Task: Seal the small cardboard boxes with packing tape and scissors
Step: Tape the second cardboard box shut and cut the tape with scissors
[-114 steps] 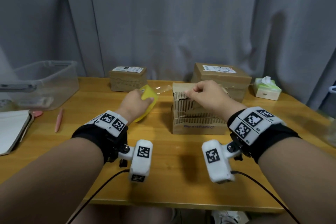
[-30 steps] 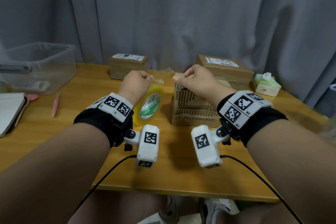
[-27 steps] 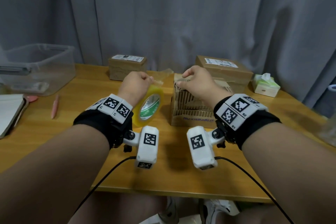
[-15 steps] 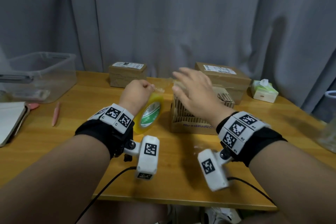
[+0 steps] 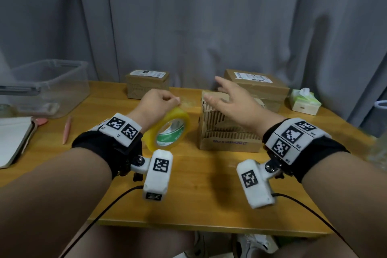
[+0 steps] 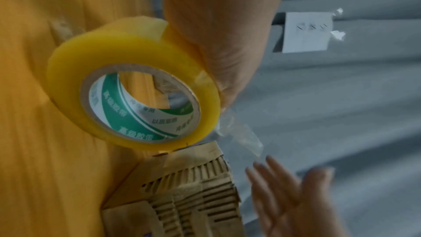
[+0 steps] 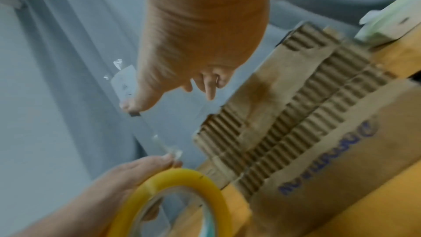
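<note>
Cardboard boxes, three: torn box (image 5: 227,132) at table (image 5: 199,184) centre, two behind. Tape roll (image 5: 167,130), one: on edge, core facing the person, gripped by left hand (image 5: 156,104). Right hand (image 5: 232,102) spread wide above torn box.

1. Bare surface (image 5: 199,184) is lying open between the person and the torn box (image 5: 228,132).
2. The tape roll (image 5: 167,130), hanging from the left hand (image 5: 155,104), is standing just left of that box, narrowing the gap there.
3. Two more boxes, one (image 5: 146,84) back left and one (image 5: 257,86) back right, are blocking the far edge; a gap is lying between them.
4. A clear bin (image 5: 48,86), notebook (image 5: 12,138) and pen (image 5: 67,130) are crowding the left side.
5. A tissue pack (image 5: 303,102) is sitting far right.
</note>
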`<state>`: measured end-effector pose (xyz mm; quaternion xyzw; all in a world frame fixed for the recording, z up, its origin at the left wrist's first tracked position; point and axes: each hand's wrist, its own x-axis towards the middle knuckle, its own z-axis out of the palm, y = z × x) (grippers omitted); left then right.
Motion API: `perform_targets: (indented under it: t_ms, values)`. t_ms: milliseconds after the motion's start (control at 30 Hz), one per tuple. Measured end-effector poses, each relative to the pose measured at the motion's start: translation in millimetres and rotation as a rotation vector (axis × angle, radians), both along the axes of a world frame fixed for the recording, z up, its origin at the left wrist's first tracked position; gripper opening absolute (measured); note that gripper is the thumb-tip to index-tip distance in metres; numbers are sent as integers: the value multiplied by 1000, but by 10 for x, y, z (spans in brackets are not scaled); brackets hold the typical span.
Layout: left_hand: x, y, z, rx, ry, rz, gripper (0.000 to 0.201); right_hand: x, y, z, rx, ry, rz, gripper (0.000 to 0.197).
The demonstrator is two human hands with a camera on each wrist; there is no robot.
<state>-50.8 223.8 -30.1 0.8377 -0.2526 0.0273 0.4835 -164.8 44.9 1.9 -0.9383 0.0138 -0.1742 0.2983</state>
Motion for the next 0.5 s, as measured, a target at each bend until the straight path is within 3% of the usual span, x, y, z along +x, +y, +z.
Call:
perform_targets:
  t_ms: [100,133,200,300,433,500]
  values:
    - [-56,-24,100,43,-62,-38,14,103,227,129,113,-7,-3,90]
    - [-72,-32,134,48,-77,-55,13,141,292,157,73,34,-8,83]
    - [-107,-37,202,61,-100,-91,11,205,354,197,-32,80,-35,49]
    - [-135,-29,281,79,-128,-125,17,271,311,253,61,115,-78,23]
    - [-192,34,354,133,-109,-143,30,260,278,355,264,109,-62,17]
    - [-233,70,363,89,36,-184,35,259,305,398,350,75,-73,18]
